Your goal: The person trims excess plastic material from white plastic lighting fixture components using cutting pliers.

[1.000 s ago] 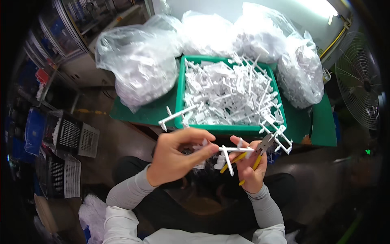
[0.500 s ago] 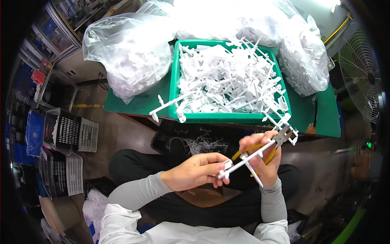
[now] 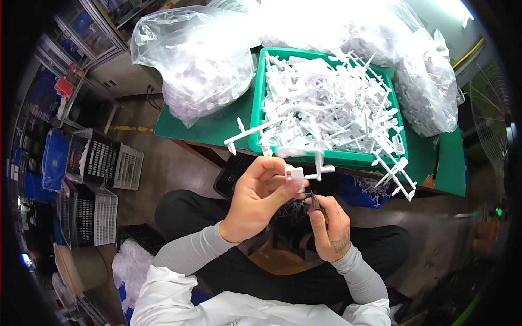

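Right now my left hand (image 3: 260, 200) is raised in front of me above my lap, fingers curled, with the thumb and fingertips pinching a small white plastic piece (image 3: 295, 175) that has a squarish frame on one end and a short stem sticking out to the right. My right hand (image 3: 325, 227) sits just beside it, a little lower, closed in a fist around a small cutting tool (image 3: 316, 202) whose dark tip points up toward the piece; the tip is close under the piece, but I cannot tell whether it touches. How far the tool's blades stand open is hidden by my fingers.

Just beyond my hands, a green crate (image 3: 259, 114) stands on a green table (image 3: 213, 126), heaped with white plastic frames (image 3: 331, 106) of the same kind, tangled together. Several frames poke over the crate's near wall, and one long one (image 3: 246, 133) hangs out past its left corner. Another frame (image 3: 399, 176) dangles off the table edge to my right.

Clear plastic bags (image 3: 198, 60) stuffed with white parts lie on the table to the left of the crate, behind it, and to its right. On the floor at my left stand black and white perforated baskets (image 3: 103, 163). A dark crate (image 3: 231, 175) sits under the table edge, close to my knees.
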Action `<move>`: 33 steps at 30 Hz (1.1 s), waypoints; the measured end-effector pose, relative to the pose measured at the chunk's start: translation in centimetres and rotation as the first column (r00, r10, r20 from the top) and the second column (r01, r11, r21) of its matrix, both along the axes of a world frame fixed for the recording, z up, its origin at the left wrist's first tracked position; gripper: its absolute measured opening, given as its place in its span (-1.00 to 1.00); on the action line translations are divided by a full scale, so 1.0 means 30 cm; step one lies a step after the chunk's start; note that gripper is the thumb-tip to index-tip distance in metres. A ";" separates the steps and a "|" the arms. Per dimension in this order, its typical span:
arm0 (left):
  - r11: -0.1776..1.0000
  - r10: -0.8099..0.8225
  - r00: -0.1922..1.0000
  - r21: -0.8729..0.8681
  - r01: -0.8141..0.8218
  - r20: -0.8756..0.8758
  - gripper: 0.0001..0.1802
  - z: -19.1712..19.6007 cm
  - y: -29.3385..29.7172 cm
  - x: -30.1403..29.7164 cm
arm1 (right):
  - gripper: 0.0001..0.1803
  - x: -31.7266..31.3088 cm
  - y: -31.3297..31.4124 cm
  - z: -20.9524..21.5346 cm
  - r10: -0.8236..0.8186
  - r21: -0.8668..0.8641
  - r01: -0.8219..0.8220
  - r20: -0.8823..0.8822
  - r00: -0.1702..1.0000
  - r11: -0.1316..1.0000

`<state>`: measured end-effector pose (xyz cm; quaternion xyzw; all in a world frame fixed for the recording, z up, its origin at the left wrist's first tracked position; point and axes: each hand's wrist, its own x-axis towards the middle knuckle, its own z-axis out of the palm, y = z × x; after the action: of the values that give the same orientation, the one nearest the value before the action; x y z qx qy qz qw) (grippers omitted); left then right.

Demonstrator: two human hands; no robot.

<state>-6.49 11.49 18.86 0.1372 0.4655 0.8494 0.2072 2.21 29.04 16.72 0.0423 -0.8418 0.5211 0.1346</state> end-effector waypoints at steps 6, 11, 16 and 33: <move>0.990 -0.012 0.997 -0.143 0.000 -0.082 -0.58 -0.007 0.009 0.020 | -0.77 -0.010 0.000 0.014 -0.021 0.032 0.019 0.051 0.998 0.999; 0.985 -0.022 0.994 -0.173 0.004 -0.104 -0.66 -0.021 0.002 0.023 | -0.76 -0.008 0.000 0.017 -0.018 0.089 0.013 0.057 0.998 0.996; 0.985 -0.005 0.997 -0.171 -0.008 -0.078 -0.66 -0.030 0.005 0.023 | -0.76 -0.013 0.005 0.010 -0.013 0.087 0.009 0.050 0.999 0.996; 0.968 0.091 0.990 -0.222 -0.113 -0.107 -0.76 -0.046 0.039 0.033 | -0.78 -0.012 -0.022 0.025 -0.005 0.101 -0.005 0.096 0.995 0.995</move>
<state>-5.49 12.66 17.46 0.1292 0.5757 0.7924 0.1548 1.85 28.37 17.45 0.0240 -0.8726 0.4792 0.0919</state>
